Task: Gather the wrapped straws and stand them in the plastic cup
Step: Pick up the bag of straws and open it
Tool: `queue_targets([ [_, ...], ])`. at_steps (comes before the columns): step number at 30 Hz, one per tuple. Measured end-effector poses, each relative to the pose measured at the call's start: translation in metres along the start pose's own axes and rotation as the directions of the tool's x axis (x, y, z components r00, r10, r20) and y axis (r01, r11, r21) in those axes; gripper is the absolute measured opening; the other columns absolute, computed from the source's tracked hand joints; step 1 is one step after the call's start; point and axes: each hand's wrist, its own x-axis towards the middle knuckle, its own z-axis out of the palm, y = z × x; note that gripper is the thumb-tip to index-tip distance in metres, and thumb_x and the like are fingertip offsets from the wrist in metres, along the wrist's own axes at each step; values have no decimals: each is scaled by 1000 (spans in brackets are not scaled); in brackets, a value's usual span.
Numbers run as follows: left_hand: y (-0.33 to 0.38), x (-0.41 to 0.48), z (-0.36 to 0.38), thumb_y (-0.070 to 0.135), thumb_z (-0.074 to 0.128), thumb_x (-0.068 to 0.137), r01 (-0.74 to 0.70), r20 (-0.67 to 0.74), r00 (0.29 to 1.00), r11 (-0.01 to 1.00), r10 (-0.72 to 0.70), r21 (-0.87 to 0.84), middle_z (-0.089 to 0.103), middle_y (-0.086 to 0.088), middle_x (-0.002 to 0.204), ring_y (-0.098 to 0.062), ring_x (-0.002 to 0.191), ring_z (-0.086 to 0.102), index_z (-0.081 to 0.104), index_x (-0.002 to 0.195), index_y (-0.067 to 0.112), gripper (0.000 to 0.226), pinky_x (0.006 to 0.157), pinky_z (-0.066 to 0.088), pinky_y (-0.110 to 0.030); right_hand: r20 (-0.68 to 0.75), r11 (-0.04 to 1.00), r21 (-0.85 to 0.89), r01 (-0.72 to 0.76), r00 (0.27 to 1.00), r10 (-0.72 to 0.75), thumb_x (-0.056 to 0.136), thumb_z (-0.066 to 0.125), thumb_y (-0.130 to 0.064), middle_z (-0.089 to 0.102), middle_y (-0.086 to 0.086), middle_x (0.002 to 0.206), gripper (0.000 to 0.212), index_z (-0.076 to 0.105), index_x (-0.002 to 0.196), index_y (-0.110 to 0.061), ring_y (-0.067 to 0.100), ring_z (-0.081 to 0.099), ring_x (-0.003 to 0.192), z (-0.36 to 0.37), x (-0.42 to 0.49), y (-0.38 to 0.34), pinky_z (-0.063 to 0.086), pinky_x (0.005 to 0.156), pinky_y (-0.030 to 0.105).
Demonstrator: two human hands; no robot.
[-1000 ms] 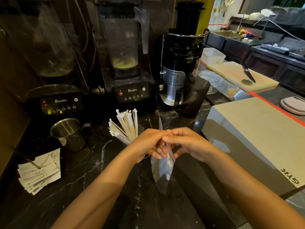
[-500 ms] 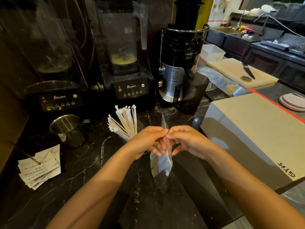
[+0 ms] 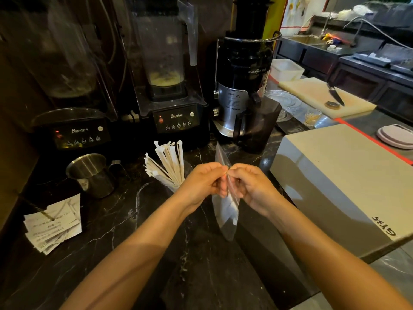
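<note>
Dark marble counter [image 3: 125,222]: two blenders [image 3: 172,117], one plastic cup [image 3: 178,186] of wrapped straws [image 3: 167,162].

The tabletop [image 3: 107,231] is black stone veined with thin white streaks. The wrapped straws [image 3: 168,162] are white paper. The bag [image 3: 225,211] pinched between the two hands is clear, with white showing inside. The steel cup [image 3: 91,173] is silver. Both blenders [image 3: 176,117] are black with white lettering and a small red light each; one jar holds something pale yellow. The juicer [image 3: 241,81] is black over silver. The cutting board [image 3: 321,97] is cream. The box [image 3: 348,175] is grey-beige, with black handwriting and a red edge behind.
</note>
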Motion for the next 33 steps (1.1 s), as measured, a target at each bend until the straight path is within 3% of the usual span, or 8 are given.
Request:
queue_targets([
  [4, -2, 1, 3, 14, 43, 91, -15, -51, 999, 999, 13, -35, 54, 4, 45, -10, 45, 51, 54, 55, 16, 38, 55, 49, -22, -74, 995, 89, 43, 997, -37, 89, 36, 0, 55, 10, 53, 27, 55, 71, 5, 25, 49, 55, 6, 0, 3, 29, 59, 36],
  [9, -7, 5, 7, 11, 45, 89, -5, -105, 994, 999, -1, -53, 52, 4, 42, -8, 43, 49, 52, 53, 13, 38, 52, 45, -19, -139, 991, 122, 56, 990, -39, 89, 36, 1, 50, 16, 59, 28, 53, 67, -2, 25, 48, 57, 9, 2, 12, 27, 59, 37],
  [14, -12, 5, 7, 5, 42, 89, 5, -104, 994, 984, -24, -180, 58, 2, 48, -9, 51, 53, 49, 49, 14, 41, 54, 47, -16, -184, 960, 279, 30, 983, 23, 90, 37, -4, 49, 10, 58, 31, 45, 60, -6, 17, 52, 56, -1, 4, 16, 44, 61, 29],
  [16, -12, 7, 5, 2, 42, 87, 10, -111, 994, 996, -20, -87, 58, 2, 47, -7, 48, 51, 49, 46, 17, 44, 51, 45, -15, -158, 979, 204, 24, 987, 9, 90, 37, -4, 51, 8, 55, 31, 47, 60, -6, 16, 55, 53, -4, 4, 16, 48, 58, 26],
  [21, -1, 10, -11, 0, 46, 82, 34, -128, 992, 981, -9, 191, 57, 5, 40, -3, 39, 47, 53, 40, 21, 47, 44, 40, -13, -175, 993, -118, -21, 985, 0, 86, 42, -1, 52, -7, 42, 42, 54, 49, -17, 5, 45, 40, -21, 8, 9, 36, 41, 15],
  [26, 7, 13, -21, 0, 49, 77, 39, -273, 961, 959, 40, 279, 53, 3, 32, -3, 31, 42, 52, 36, 18, 45, 38, 38, -11, -317, 870, -488, -74, 943, -97, 77, 52, -3, 54, -2, 38, 41, 53, 38, -16, 2, 45, 32, -40, 12, -2, 37, 39, 11],
  [29, 8, 17, -28, 1, 50, 74, 23, -387, 916, 952, 102, 306, 51, 3, 29, -4, 29, 39, 50, 32, 19, 46, 37, 37, -13, -371, 816, -557, -156, 926, -76, 78, 54, -10, 54, 2, 38, 41, 54, 37, -13, 3, 46, 32, -52, 10, -8, 42, 50, 16],
  [33, 7, 22, -29, 4, 52, 74, 22, -431, 887, 918, 164, 396, 51, 4, 29, -4, 29, 41, 51, 34, 16, 43, 42, 39, -14, -427, 794, -560, -237, 904, -32, 80, 53, -12, 50, -3, 30, 42, 54, 38, -10, 3, 45, 31, -60, 5, -11, 40, 49, 16],
])
